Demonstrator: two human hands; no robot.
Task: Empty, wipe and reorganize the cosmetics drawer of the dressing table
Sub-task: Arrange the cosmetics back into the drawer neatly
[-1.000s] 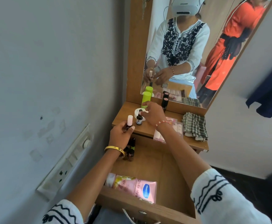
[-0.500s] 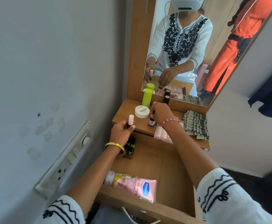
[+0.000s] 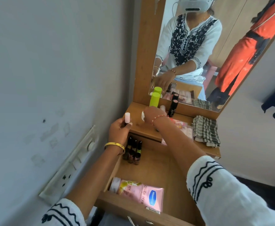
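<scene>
The wooden drawer (image 3: 130, 209) stands pulled open below the dressing table top (image 3: 134, 111). At its back left stand several small nail polish bottles (image 3: 133, 152), and a pink Vaseline tube (image 3: 138, 192) lies at its front. My left hand (image 3: 118, 131) holds a small bottle with a pale pink cap (image 3: 127, 117) upright above the table's left edge. My right hand (image 3: 152, 114) reaches over the table top, fingers curled down around a white round jar (image 3: 142, 115), most of it hidden under the hand.
On the table top stand a lime green bottle (image 3: 154, 99) and a black lipstick tube (image 3: 173, 106) against the mirror (image 3: 190, 46). Pink packets (image 3: 183, 127) and a folded checked cloth (image 3: 205, 130) lie to the right. A switchboard (image 3: 71, 162) is on the left wall.
My right hand has left the small dropper bottle and moved left and back onto the white jar. My left hand has kept the pink-capped bottle almost still.
</scene>
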